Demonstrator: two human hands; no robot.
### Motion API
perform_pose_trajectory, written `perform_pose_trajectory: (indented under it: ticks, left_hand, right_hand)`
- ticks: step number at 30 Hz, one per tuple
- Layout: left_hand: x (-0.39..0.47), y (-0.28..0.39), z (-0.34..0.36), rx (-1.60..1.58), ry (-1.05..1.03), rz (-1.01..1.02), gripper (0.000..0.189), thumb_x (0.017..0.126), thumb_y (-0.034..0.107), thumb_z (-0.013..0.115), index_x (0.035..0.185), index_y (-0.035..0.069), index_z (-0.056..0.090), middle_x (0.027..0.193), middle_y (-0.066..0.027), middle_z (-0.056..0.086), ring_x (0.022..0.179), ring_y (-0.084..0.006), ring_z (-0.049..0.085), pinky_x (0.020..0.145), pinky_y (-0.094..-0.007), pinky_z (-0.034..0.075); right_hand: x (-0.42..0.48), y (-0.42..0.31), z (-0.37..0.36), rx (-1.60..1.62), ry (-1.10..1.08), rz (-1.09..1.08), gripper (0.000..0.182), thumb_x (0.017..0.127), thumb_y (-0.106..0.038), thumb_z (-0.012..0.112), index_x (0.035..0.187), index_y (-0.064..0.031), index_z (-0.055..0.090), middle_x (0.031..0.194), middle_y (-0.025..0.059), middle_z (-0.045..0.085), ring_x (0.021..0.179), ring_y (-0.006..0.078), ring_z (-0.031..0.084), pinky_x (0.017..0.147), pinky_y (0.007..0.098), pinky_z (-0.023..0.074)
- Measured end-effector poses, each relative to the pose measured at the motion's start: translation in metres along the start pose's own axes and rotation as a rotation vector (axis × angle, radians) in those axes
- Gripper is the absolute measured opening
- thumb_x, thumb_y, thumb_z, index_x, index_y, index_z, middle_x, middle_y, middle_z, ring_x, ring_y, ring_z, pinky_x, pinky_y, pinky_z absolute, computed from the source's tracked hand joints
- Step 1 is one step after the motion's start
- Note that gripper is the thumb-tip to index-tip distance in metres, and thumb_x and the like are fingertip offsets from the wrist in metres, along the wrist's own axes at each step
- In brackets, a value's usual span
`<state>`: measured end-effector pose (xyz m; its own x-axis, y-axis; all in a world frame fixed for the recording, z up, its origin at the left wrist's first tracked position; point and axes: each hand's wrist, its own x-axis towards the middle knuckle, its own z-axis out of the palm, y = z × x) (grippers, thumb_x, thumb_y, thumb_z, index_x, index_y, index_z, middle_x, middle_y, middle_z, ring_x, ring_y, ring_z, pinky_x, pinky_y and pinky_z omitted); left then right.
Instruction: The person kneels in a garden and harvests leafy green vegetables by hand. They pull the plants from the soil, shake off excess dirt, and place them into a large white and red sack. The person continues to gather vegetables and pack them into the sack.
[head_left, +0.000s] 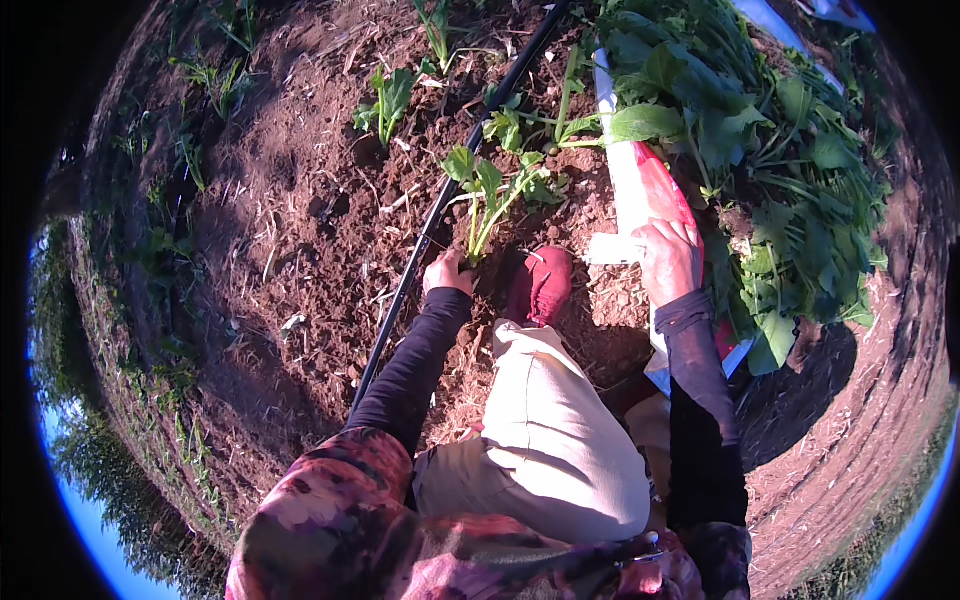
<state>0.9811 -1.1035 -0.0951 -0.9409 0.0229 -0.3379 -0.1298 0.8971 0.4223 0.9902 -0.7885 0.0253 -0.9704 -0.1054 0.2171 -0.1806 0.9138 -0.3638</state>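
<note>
My left hand (448, 271) is low at the soil, its fingers curled at the base of a small leafy green plant (491, 199). The plant's pale stems rise from beside my fingertips and lean to the right. My right hand (671, 259) grips a flat whitish object (615, 249) that sticks out to the left; what it is exactly, I cannot tell. Under and behind that hand lies a white and red plastic sack (634, 176), bearing some writing. A large heap of cut or pulled leafy greens (750, 135) lies on the sack.
A black drip irrigation pipe (427, 225) runs across the soil just left of my left hand. My red shoe (541, 285) stands between my hands. More leafy plants (386, 105) grow beyond the pipe, in loose reddish-brown soil (300, 202) with dry straw bits.
</note>
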Motion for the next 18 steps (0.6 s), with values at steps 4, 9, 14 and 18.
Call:
perform_pose_trajectory:
  ticks: [4,9,14,18]
  left_hand:
    - [0.000,-0.004,0.009,0.038,-0.016,-0.065,0.018,0.062,0.015,0.068,0.075,0.006,0.061,0.078,-0.0144,0.061,0.074,-0.0302,0.060,0.069,-0.0373,0.047]
    - [-0.004,-0.007,0.025,0.239,-0.129,0.027,0.022,0.069,0.013,0.062,0.089,0.010,0.057,0.088,-0.0176,0.059,0.078,-0.0355,0.059,0.064,-0.0449,0.047]
    - [-0.003,-0.026,0.027,0.423,-0.180,0.150,0.017,0.069,0.014,0.058,0.086,0.009,0.054,0.086,-0.0176,0.057,0.071,-0.0357,0.060,0.060,-0.0450,0.047]
    - [0.010,-0.007,0.039,0.490,-0.252,0.136,0.019,0.068,0.014,0.057,0.086,0.007,0.054,0.086,-0.0180,0.058,0.072,-0.0347,0.060,0.061,-0.0441,0.049]
  right_hand:
    - [0.010,-0.021,-0.015,0.157,-0.076,0.028,0.014,0.060,0.000,0.056,0.072,-0.0057,0.057,0.072,0.0078,0.056,0.076,0.0266,0.052,0.072,0.0361,0.0382]
    - [0.003,-0.020,-0.019,0.260,-0.126,-0.012,0.012,0.059,-0.003,0.054,0.070,-0.0059,0.058,0.070,0.0064,0.053,0.077,0.0262,0.049,0.075,0.0370,0.0360]
    - [-0.011,-0.022,-0.006,0.701,-0.030,0.131,0.016,0.068,-0.001,0.056,0.084,-0.0010,0.059,0.082,0.0100,0.058,0.079,0.0248,0.055,0.072,0.0308,0.0440]
    - [-0.022,0.031,-0.007,0.917,0.403,0.729,0.013,0.074,0.003,0.052,0.084,0.0015,0.060,0.077,0.0097,0.063,0.074,0.0130,0.061,0.067,0.0241,0.0467]
